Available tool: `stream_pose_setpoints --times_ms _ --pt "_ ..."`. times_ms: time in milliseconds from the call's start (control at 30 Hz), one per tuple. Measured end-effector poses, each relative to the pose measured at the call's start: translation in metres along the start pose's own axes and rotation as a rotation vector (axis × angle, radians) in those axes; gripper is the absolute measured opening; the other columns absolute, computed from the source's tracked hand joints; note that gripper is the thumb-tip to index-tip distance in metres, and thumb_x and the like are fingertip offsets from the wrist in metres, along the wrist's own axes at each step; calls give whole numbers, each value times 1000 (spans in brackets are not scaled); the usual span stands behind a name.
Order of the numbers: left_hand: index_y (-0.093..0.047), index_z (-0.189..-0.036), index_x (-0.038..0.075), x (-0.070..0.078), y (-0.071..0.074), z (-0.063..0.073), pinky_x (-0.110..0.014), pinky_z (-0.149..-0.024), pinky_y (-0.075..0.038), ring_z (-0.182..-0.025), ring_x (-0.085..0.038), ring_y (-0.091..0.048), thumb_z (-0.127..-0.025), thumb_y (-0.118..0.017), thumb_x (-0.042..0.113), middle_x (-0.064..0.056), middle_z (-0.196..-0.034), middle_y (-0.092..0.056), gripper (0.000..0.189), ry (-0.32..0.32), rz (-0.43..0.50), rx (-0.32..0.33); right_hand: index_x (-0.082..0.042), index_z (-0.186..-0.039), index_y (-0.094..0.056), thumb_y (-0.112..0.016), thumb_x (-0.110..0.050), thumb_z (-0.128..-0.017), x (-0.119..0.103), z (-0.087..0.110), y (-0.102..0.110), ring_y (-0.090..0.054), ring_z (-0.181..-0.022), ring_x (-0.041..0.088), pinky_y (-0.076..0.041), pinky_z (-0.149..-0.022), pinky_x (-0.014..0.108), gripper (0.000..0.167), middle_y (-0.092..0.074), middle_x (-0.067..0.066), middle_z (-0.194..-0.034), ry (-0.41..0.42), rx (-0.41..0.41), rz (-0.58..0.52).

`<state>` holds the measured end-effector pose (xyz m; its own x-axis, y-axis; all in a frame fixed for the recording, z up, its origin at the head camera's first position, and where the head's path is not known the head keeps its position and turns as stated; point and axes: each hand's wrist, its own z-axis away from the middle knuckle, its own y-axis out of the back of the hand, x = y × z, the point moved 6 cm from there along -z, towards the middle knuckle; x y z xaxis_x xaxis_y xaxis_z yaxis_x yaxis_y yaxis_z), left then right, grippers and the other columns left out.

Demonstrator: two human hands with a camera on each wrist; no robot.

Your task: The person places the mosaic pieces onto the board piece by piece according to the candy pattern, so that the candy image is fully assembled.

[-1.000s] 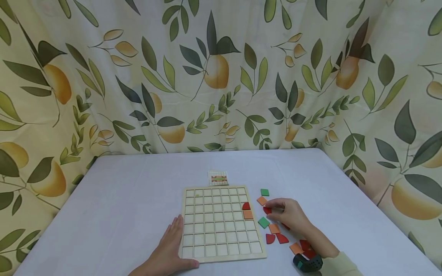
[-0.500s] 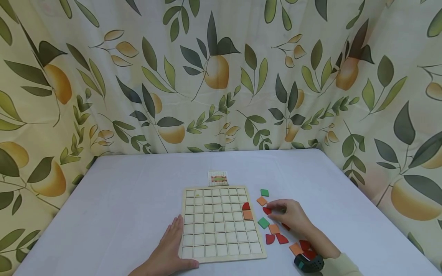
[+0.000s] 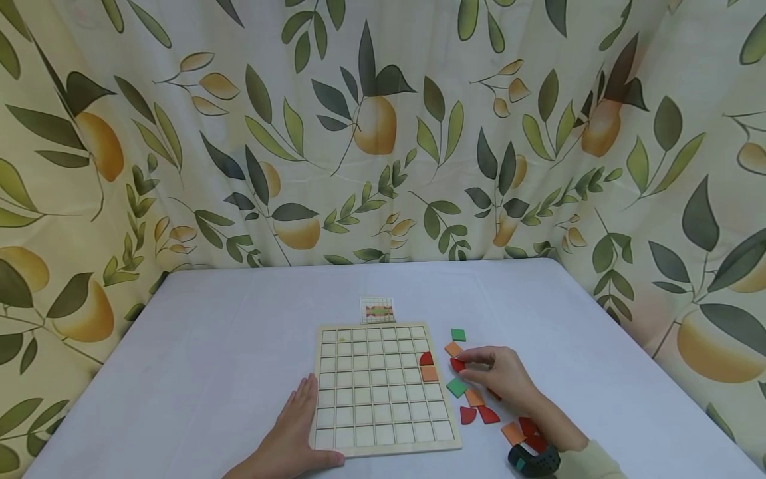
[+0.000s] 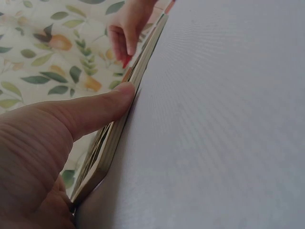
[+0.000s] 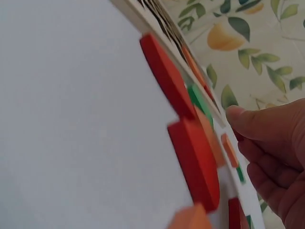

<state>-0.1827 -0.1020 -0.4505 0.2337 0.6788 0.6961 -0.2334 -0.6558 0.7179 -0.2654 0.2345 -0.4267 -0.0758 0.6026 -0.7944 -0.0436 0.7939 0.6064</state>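
In the head view a pale wooden grid board [image 3: 385, 396] lies on the table, with a red quarter-round tile [image 3: 425, 359] and an orange square tile [image 3: 429, 373] in its right column. My left hand [image 3: 287, 429] rests at the board's lower left corner, fingers straight along the left side. Its thumb [image 4: 102, 109] touches the front edge in the left wrist view. Right of the board, my right hand [image 3: 503, 376] pinches a red quarter-round tile [image 3: 457, 364] between thumb and fingers. That tile is mostly hidden by the thumb in the right wrist view.
Loose tiles lie right of the board: green squares [image 3: 457, 387], orange squares [image 3: 475, 398] and red quarter-rounds [image 3: 489, 414], some under the right forearm. A small pattern card [image 3: 378, 310] sits behind the board. A fruit-print curtain [image 3: 383, 133] hangs around the white table [image 3: 239, 332].
My right hand has shifted slightly left, towards the board, carrying the red quarter-round tile with it. The left hand and the board stay where they were.
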Motion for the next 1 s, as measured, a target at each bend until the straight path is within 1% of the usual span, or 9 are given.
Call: stream_pose_setpoints --times_ms 167,400,533,633,700,800,900,967,1000 --pt "-8 -141 -13 1 0 0 -52 -106 -3 -137 -37 -1 -55 -76 63 -28 -148 -6 133 -3 6 6 -8 -100 -71 -78 -20 -74 -8 4 -5 -56 -104 23 -47 -87 41 29 -67 0 -97 6 -11 -24" --pt "-8 -141 -14 1 1 -1 -52 -107 -2 -136 -38 -1 -55 -75 63 -30 -147 -6 133 5 6 -4 -9 -99 -71 -78 -15 -73 -7 6 -10 -55 -102 21 -49 -83 33 28 -67 -1 -97 -37 -28 -72" --pt "-8 -140 -14 1 1 -1 -53 -106 -3 -136 -40 -1 -56 -75 63 -30 -147 -6 133 11 8 -10 -11 -98 -72 -78 -16 -73 -8 10 -14 -54 -105 21 -47 -87 38 26 -66 -2 -99 -39 -61 -96" --pt "-8 -141 -14 2 1 -1 -53 -106 -3 -136 -39 -1 -56 -75 64 -30 -147 -7 133 13 3 -12 -12 -98 -72 -78 -18 -74 -12 12 -16 -54 -107 22 -43 -91 44 25 -66 -2 -99 5 -91 -97" --pt "-8 -140 -14 2 1 -1 -53 -106 -3 -136 -39 -1 -56 -75 63 -30 -147 -6 133 10 3 -11 -13 -98 -72 -78 -20 -73 -14 14 -18 -54 -106 21 -43 -91 44 27 -67 -3 -99 48 -111 -87" --pt "-8 -140 -14 1 1 -1 -52 -106 -3 -136 -39 -1 -56 -75 63 -30 -147 -7 133 11 2 -10 -12 -98 -72 -78 -23 -73 -21 18 -21 -57 -103 20 -44 -90 40 28 -68 -4 -97 141 -137 -53" --pt "-8 -140 -14 1 1 -2 -53 -106 -3 -136 -39 -1 -55 -75 64 -30 -147 -6 133 10 4 -9 -12 -98 -72 -78 -24 -73 -26 20 -24 -58 -100 16 -45 -87 32 28 -68 -6 -95 224 -151 -21" --pt "-8 -141 -14 1 0 -2 -52 -107 -2 -136 -38 -1 -56 -74 65 -30 -147 -6 133 10 2 -11 -10 -99 -72 -77 -24 -74 -28 21 -25 -59 -99 15 -46 -85 29 29 -69 -6 -94 262 -159 -19" --pt "-7 -141 -14 1 0 -1 -52 -106 -2 -136 -38 -1 -56 -74 64 -29 -147 -6 133 10 2 -11 -10 -99 -72 -77 -24 -74 -28 21 -26 -60 -98 14 -46 -85 28 29 -69 -7 -94 262 -160 -19"
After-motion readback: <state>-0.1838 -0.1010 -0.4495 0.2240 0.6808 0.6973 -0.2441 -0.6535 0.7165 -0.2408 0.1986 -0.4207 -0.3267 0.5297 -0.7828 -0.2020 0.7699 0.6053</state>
